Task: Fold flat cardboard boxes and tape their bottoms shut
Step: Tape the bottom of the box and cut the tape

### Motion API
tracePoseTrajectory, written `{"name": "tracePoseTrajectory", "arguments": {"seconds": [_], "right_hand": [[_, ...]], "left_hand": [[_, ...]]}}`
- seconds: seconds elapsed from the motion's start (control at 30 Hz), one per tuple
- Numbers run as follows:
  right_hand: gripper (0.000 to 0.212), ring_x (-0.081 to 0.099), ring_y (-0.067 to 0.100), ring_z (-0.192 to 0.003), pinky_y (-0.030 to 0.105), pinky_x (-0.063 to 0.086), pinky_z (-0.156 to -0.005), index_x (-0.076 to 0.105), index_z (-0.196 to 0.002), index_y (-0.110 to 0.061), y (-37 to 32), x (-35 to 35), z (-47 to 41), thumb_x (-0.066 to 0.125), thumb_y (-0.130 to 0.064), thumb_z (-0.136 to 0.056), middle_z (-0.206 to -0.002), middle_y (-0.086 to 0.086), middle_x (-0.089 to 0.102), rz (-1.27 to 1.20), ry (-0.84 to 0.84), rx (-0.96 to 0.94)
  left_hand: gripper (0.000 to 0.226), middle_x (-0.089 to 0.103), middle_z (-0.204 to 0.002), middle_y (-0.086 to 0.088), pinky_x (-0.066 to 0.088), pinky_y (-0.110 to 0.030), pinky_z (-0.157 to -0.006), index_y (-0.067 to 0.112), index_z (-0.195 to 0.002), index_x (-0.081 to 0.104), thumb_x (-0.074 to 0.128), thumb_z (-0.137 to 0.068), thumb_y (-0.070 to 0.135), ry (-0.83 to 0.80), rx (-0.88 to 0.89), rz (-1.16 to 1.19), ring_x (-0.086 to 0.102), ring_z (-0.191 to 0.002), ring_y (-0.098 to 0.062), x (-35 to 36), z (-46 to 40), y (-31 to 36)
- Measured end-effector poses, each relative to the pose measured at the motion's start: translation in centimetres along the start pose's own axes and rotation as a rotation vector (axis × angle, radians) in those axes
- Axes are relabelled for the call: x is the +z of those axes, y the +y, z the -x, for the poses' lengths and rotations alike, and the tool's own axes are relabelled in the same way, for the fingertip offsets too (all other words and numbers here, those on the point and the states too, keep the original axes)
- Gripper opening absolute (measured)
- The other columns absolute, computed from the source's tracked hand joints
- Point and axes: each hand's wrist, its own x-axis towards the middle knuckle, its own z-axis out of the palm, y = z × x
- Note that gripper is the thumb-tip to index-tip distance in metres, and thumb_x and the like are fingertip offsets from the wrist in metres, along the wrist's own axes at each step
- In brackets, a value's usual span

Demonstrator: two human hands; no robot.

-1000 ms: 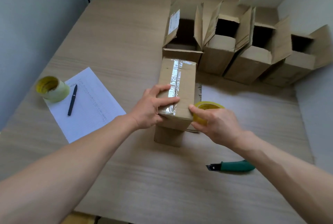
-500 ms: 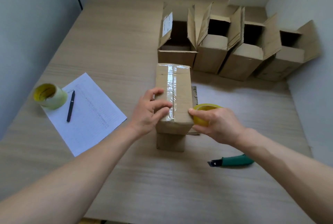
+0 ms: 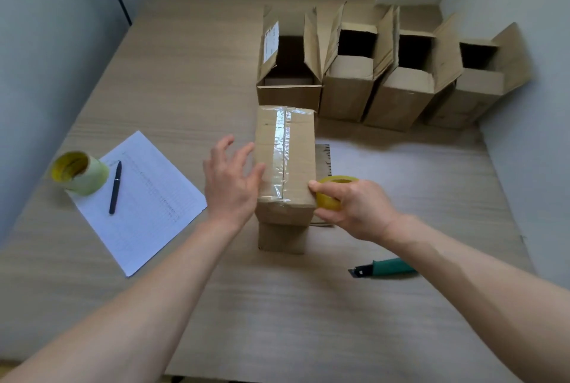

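A person works at a pale wood-grain table [image 3: 191, 80], where a brown cardboard box [image 3: 285, 163] stands bottom-up at the centre with a strip of clear tape [image 3: 281, 148] run along its seam. The right hand [image 3: 354, 208] grips a yellow-cored roll of clear tape [image 3: 331, 194] against the box's near right corner; the left hand [image 3: 231, 182] hovers with fingers spread and relaxed beside the box's left edge, holding nothing. To finish the seal well, the tape end likely needs pressing flat over the near edge before cutting. A green-handled utility knife [image 3: 385, 268] lies near right, within reach. Four open-topped cardboard boxes [image 3: 398, 74] crowd the far right, against the walls; open tabletop remains far left. A white sheet of paper [image 3: 145, 197], black pen [image 3: 115, 186] and second pale-green tape roll [image 3: 80, 173] sit left.
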Motion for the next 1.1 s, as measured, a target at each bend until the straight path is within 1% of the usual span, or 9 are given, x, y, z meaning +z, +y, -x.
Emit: {"name": "tracePoseTrajectory", "arguments": {"seconds": [0.1, 0.27, 0.4, 0.5, 0.63, 0.73, 0.87, 0.97, 1.1], "right_hand": [[0.048, 0.067, 0.03, -0.086, 0.038, 0.053, -0.069, 0.058, -0.128, -0.036, 0.0, -0.2, 0.0, 0.064, -0.057, -0.085, -0.1, 0.003, 0.073, 0.002, 0.008, -0.034], [0.084, 0.064, 0.028, -0.098, 0.035, 0.049, -0.083, 0.034, -0.147, -0.035, 0.7, -0.8, 1.7, 0.073, -0.057, -0.075, -0.114, 0.003, 0.069, -0.092, -0.186, 0.085], [0.048, 0.063, 0.012, -0.088, 0.04, 0.05, -0.084, 0.065, -0.115, -0.025, 2.3, -1.3, 4.3, 0.073, -0.042, -0.071, -0.097, -0.005, 0.069, -0.608, -0.403, 0.268], [0.027, 0.055, 0.013, -0.073, 0.036, 0.041, -0.069, 0.066, -0.089, -0.018, 3.8, -3.1, 3.6, 0.071, -0.04, -0.074, -0.073, -0.006, 0.059, -0.575, -0.512, 0.281], [0.019, 0.062, 0.024, -0.089, 0.035, 0.031, -0.07, 0.053, -0.085, -0.032, 4.8, -5.9, -0.6, 0.057, -0.051, -0.085, -0.071, -0.008, 0.049, 0.418, -0.197, 0.071], [0.017, 0.061, 0.023, -0.083, 0.036, 0.029, -0.068, 0.051, -0.078, -0.033, 3.8, -6.9, -2.4, 0.059, -0.046, -0.085, -0.059, -0.01, 0.034, 0.443, -0.161, -0.017], [0.017, 0.057, 0.024, -0.077, 0.034, 0.028, -0.068, 0.059, -0.082, -0.03, 3.9, -7.3, -2.9, 0.061, -0.047, -0.085, -0.061, -0.01, 0.039, 0.473, -0.127, -0.059], [0.024, 0.059, 0.025, -0.091, 0.034, 0.031, -0.069, 0.066, -0.09, -0.026, 3.4, -6.6, -3.0, 0.062, -0.049, -0.085, -0.076, -0.004, 0.057, 0.455, -0.066, -0.095], [0.036, 0.051, 0.03, -0.117, 0.04, 0.042, -0.083, 0.066, -0.11, -0.021, 3.3, -4.5, -0.9, 0.068, -0.045, -0.083, -0.12, 0.006, 0.063, 0.274, 0.131, -0.058]], "left_hand": [[0.065, 0.045, -0.144, -0.011, 0.036, -0.048, -0.108, 0.019, -0.136, 0.055, 0.065, -0.081, 0.054, -0.385, 0.624, -0.216, 0.039, -0.129, -0.036, 1.3, -0.3, 2.9], [0.072, 0.046, -0.136, 0.004, 0.039, -0.043, -0.1, 0.031, -0.13, 0.053, 0.075, -0.066, 0.055, -0.631, 0.651, -0.396, 0.034, -0.121, -0.027, 1.7, -1.9, 4.4], [0.071, 0.039, -0.132, 0.006, 0.04, -0.044, -0.099, 0.035, -0.128, 0.051, 0.071, -0.063, 0.057, -0.694, 0.697, -0.504, 0.03, -0.12, -0.026, 2.1, -2.8, 5.3], [0.086, 0.039, -0.133, 0.008, 0.04, -0.044, -0.099, 0.034, -0.14, 0.035, 0.068, -0.062, 0.053, -0.749, 0.68, -0.536, 0.029, -0.118, -0.025, 2.4, -3.0, 5.4], [0.116, 0.044, -0.126, 0.01, 0.041, -0.041, -0.091, 0.036, -0.148, 0.011, 0.069, -0.054, 0.069, -0.806, 0.596, -0.562, 0.031, -0.109, -0.021, 3.0, -3.3, 6.5], [0.117, 0.057, -0.12, 0.008, 0.038, -0.042, -0.08, 0.044, -0.149, 0.005, 0.051, -0.052, 0.091, -0.816, 0.4, -0.483, 0.032, -0.095, -0.017, 3.9, -4.0, 8.1], [0.084, 0.06, -0.105, 0.005, 0.036, -0.045, -0.083, 0.053, -0.143, 0.029, 0.059, -0.069, 0.078, -0.787, 0.226, -0.492, 0.039, -0.105, -0.022, 5.5, -4.5, 10.0], [0.055, 0.056, -0.092, 0.013, 0.047, -0.039, -0.087, 0.051, -0.119, 0.059, 0.075, -0.067, 0.054, -0.762, 0.072, -0.444, 0.054, -0.108, -0.021, 5.7, -5.4, 10.8], [0.037, 0.065, -0.09, 0.013, 0.054, -0.035, -0.085, 0.046, -0.096, 0.068, 0.082, -0.062, 0.039, -0.769, -0.015, -0.427, 0.062, -0.096, -0.019, 5.8, -5.9, 11.2]]}}
